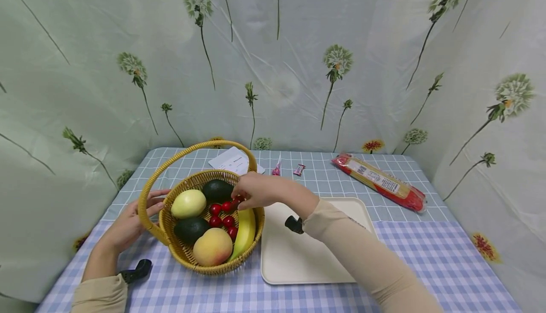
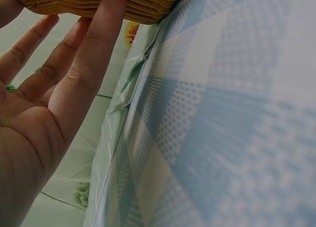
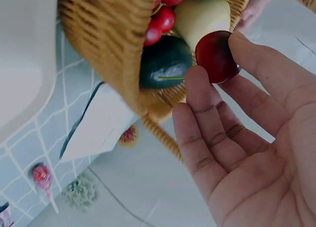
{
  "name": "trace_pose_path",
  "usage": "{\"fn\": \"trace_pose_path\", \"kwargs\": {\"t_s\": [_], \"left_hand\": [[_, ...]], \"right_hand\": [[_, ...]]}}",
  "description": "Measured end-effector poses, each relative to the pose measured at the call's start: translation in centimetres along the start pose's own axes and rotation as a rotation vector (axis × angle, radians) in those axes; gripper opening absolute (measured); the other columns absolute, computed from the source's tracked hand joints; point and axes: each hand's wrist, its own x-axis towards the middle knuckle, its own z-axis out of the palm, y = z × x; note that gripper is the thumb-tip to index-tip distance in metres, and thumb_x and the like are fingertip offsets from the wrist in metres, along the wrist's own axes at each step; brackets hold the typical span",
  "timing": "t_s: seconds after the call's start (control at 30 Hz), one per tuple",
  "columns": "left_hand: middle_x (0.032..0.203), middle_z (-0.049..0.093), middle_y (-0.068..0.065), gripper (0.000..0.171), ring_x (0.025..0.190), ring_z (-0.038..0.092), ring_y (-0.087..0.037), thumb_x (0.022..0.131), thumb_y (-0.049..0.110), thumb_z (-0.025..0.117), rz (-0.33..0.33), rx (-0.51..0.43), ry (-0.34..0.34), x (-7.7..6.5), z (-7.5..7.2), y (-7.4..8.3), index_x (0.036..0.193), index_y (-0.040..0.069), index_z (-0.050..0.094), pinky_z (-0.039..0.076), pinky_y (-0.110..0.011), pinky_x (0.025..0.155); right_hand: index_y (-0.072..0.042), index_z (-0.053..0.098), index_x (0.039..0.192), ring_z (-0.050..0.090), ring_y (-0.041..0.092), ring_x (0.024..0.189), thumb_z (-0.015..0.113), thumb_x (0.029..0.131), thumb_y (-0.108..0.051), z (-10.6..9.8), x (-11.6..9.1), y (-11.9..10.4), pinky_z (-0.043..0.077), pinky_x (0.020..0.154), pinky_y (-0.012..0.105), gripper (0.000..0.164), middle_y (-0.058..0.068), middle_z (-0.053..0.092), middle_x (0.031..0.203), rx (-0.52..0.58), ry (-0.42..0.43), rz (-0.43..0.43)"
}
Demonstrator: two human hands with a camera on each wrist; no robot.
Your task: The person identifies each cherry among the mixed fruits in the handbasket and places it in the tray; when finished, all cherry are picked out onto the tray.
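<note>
My right hand (image 1: 266,189) is over the right rim of the wicker basket (image 1: 217,269). Between thumb and fingers it pinches a dark red cherry (image 3: 216,56), clear in the right wrist view. Flat or gently bent fingers of my left hand (image 1: 133,220) touch the basket's left side, near its tall handle (image 1: 147,192). Inside lie several red cherries (image 1: 215,221), a peach (image 1: 213,247), a banana (image 1: 244,239), a pale yellow-green fruit (image 1: 188,204) and two dark green, avocado-like fruits (image 1: 191,230).
A cream tray (image 1: 283,261) stands just right of the basket, under my right forearm. Farther back are a white paper (image 1: 234,160), a lollipop (image 1: 277,168), a small wrapped candy (image 1: 299,170) and a red-and-yellow noodle pack (image 1: 381,182). Patterned fabric hangs behind the table.
</note>
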Motion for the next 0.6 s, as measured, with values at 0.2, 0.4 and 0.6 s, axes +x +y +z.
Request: {"fn": "trace_pose_path", "kwargs": {"t_s": [0.2, 0.4, 0.6], "left_hand": [[0.131, 0.069, 0.022, 0.044, 0.115, 0.068, 0.001, 0.114, 0.012, 0.051, -0.013, 0.007, 0.009, -0.1, 0.0, 0.2, 0.157, 0.001, 0.047, 0.062, -0.027, 0.087], [0.130, 0.069, 0.022, 0.044, 0.116, 0.068, 0.002, 0.114, 0.013, 0.051, -0.016, 0.019, 0.013, -0.1, 0.1, 0.2, 0.156, 0.002, 0.048, 0.062, -0.027, 0.087], [0.131, 0.069, 0.022, 0.043, 0.116, 0.067, 0.002, 0.114, 0.012, 0.050, -0.010, 0.009, 0.006, 0.0, 0.1, 0.2, 0.156, 0.002, 0.048, 0.062, -0.027, 0.087]], "right_hand": [[-0.009, 0.077, 0.128, 0.063, 0.014, 0.098, 0.077, 0.101, -0.022, -0.2, -2.5, 1.0, 0.055, 0.089, 0.022, 0.030, 0.006, 0.072, 0.116, 0.053, 0.052, 0.025], [-0.010, 0.076, 0.126, 0.067, 0.013, 0.102, 0.078, 0.100, -0.021, 0.0, -5.0, 2.2, 0.058, 0.097, 0.033, 0.028, 0.004, 0.071, 0.120, 0.129, 0.115, 0.050], [-0.010, 0.074, 0.123, 0.069, 0.009, 0.099, 0.079, 0.098, -0.017, 1.2, -7.1, 4.4, 0.060, 0.100, 0.041, 0.026, 0.002, 0.071, 0.115, 0.224, 0.195, 0.075]]}}
